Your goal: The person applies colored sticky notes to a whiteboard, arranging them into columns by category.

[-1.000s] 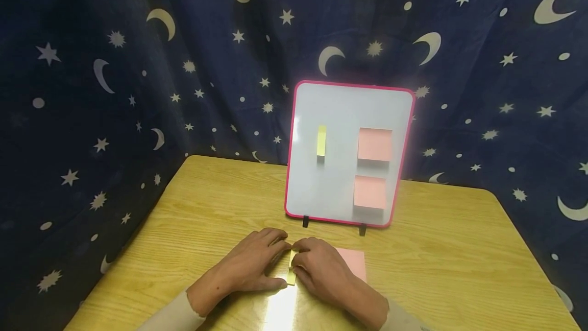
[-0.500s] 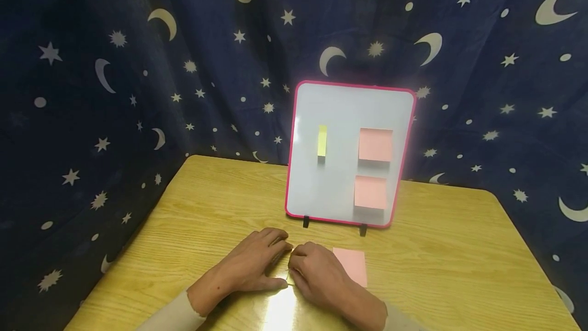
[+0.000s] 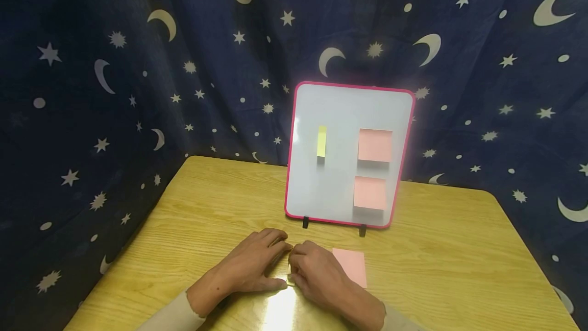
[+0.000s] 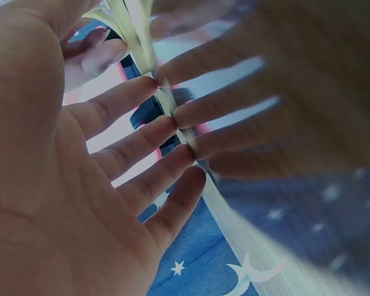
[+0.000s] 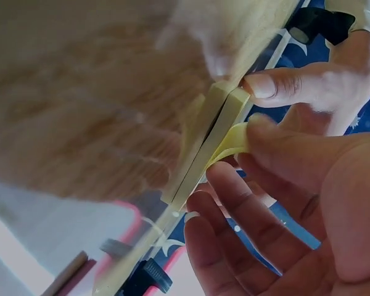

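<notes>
A narrow yellow sticky note pad point(image 3: 290, 282) lies on the table, mostly covered by my fingers in the head view. My right hand point(image 3: 317, 272) pinches its top sheet point(image 5: 232, 142) between thumb and index finger; in the right wrist view that sheet bends up off the pad point(image 5: 219, 131). My left hand point(image 3: 250, 262) rests beside the pad, its thumb point(image 5: 262, 86) pressing at the near end. Extended left fingers point(image 4: 145, 132) touch the tabletop in the left wrist view. To the right of my right hand lies a square pink sticky note pad point(image 3: 352, 265).
Behind my hands, a pink-framed whiteboard point(image 3: 312, 188) stands on small black feet point(image 3: 305, 222). One narrow yellow note point(image 3: 321, 141) is stuck on its left; an upper pink note point(image 3: 375, 145) and a lower pink note point(image 3: 369, 193) are on its right. A star-and-moon curtain point(image 3: 220, 65) hangs behind.
My right hand has drawn in slightly over the yellow pad, covering more of it and uncovering more of the pink pad. My left hand stays in place.
</notes>
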Demonstrator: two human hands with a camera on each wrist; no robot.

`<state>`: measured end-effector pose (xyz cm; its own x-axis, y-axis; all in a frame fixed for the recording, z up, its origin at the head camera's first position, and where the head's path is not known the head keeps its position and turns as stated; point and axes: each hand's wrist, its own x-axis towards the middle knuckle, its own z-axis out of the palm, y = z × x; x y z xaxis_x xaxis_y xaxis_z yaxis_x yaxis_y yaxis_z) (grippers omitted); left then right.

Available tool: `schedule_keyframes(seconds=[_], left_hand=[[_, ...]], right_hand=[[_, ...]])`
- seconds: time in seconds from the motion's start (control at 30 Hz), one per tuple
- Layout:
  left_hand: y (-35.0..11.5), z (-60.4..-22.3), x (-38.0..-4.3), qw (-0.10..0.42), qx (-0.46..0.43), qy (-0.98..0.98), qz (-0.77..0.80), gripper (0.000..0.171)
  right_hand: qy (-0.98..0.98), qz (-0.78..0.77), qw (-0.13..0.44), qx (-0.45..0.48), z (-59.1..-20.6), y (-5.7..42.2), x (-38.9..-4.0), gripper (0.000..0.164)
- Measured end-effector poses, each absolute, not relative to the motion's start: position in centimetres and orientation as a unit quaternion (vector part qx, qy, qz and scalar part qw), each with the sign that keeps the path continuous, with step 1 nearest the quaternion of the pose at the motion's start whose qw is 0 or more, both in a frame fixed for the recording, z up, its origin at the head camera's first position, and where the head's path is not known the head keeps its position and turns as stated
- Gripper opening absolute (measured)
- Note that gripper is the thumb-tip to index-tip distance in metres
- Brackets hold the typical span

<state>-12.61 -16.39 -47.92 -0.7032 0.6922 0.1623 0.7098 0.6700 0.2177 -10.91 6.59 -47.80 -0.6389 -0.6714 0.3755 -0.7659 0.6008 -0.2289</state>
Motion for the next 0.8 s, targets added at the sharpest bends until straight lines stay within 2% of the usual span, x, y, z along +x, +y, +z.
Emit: schedule_keyframes(seconds=[0.17,0.3,0.5,0.8], left_hand=[[-16.37,-47.95,-12.59,0.042,-0.387,-0.912,-0.129,0.061],[-16.41,-47.96,-12.60,0.036,-0.386,-0.912,-0.132,0.061],[-16.44,-47.95,-12.62,0.029,-0.384,-0.913,-0.135,0.066],[-16.42,-48.02,-12.75,0.026,-0.381,-0.915,-0.133,0.068]], right_hand=[[-0.894,0.217,0.078,0.384,-47.82,6.66,-11.25,0.029],[-0.891,0.247,0.062,0.375,-47.86,6.70,-11.61,0.030],[-0.888,0.282,0.045,0.360,-47.86,6.78,-11.92,0.030],[-0.891,0.265,0.042,0.365,-47.78,6.90,-11.73,0.017]])
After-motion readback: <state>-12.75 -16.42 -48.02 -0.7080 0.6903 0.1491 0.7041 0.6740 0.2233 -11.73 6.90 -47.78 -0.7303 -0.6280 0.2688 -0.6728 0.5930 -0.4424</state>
